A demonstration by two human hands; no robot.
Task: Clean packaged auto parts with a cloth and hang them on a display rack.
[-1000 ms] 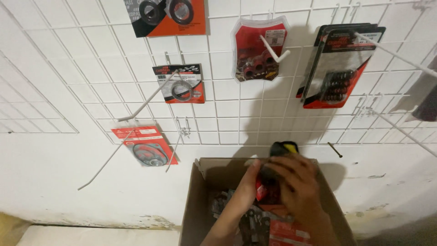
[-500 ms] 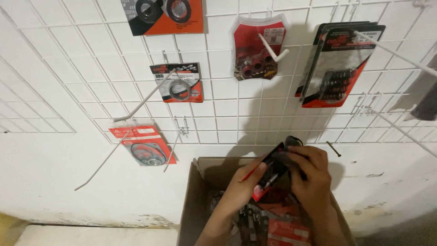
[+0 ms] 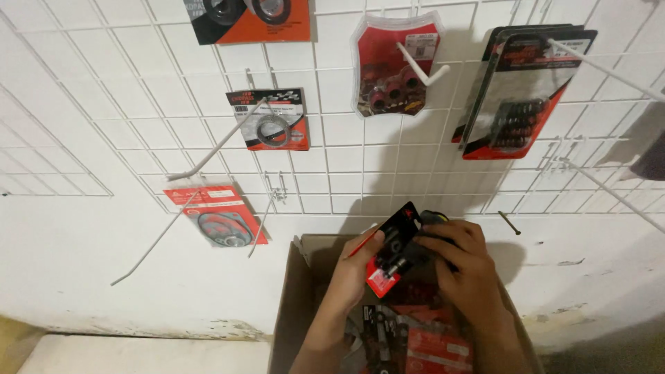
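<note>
Over the open cardboard box [image 3: 291, 291], at its back edge against the wall, both hands hold one small red-and-black blister pack [image 3: 393, 251]. Left hand [image 3: 357, 266] pinches the pack's left edge, thumb on front, fingers closed around it. Right hand [image 3: 465, 266] wraps the right side, fingers curled over the top corner (also closed on the pack). Pack tilted, top corner leaning right, clear of the box contents.

Inside the box: more red-and-black packs [image 3: 429, 346] lying loose in a pile.

Above, white wire grid panel [image 3: 138, 138] on the wall. Hanging on its hooks: gasket pack [image 3: 215, 215] lower left, ring pack [image 3: 271, 119] middle, roller pack [image 3: 396, 66] top centre, spring pack [image 3: 516, 93] top right, orange pack [image 3: 249, 17] at the top edge. Several bare wire hooks [image 3: 215, 149] stick out between them.
</note>
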